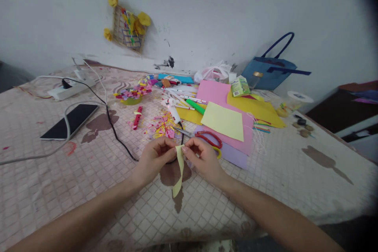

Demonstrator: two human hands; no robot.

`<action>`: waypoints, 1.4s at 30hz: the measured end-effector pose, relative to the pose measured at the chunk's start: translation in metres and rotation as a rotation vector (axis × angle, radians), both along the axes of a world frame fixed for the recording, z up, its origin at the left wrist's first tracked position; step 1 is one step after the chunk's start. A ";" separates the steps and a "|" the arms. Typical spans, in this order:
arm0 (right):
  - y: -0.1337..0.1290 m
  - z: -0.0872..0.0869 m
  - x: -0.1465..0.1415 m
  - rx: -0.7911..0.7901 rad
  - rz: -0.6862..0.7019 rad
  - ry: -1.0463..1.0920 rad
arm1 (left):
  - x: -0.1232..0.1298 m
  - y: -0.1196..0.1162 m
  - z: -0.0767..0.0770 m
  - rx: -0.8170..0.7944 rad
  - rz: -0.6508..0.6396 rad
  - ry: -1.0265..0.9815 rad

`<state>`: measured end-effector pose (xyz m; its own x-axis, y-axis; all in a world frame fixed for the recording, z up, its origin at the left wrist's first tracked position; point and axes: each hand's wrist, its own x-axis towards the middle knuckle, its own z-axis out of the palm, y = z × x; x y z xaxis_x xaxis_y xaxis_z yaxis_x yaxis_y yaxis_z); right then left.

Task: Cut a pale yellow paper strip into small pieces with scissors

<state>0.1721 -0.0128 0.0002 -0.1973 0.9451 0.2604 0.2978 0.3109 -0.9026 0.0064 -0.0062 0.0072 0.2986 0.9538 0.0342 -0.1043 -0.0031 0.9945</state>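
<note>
A pale yellow paper strip point(179, 171) hangs down over the table, pinched at its top end by both hands. My left hand point(155, 159) is closed on the strip's upper left corner. Fingertips of my right hand point(203, 159) grip the upper right corner, close beside the left. Just beyond the hands lie scissors point(209, 138) with red and yellow handles. Behind them a white glue gun point(173, 111) rests near a heap of small paper scraps point(162, 126). A pale yellow sheet point(223, 120) lies on pink paper to the right.
A phone point(70, 122) and a white power strip point(71, 89) with cables are at left. A bowl of paper pieces point(131, 95) stands behind a red piece point(137, 118). A blue bag point(268, 71) leans against the wall. Black cord point(118, 136) runs toward my left hand.
</note>
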 end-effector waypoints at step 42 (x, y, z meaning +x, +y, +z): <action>0.000 0.004 0.002 -0.110 0.120 0.176 | 0.002 -0.001 0.002 -0.081 0.005 0.030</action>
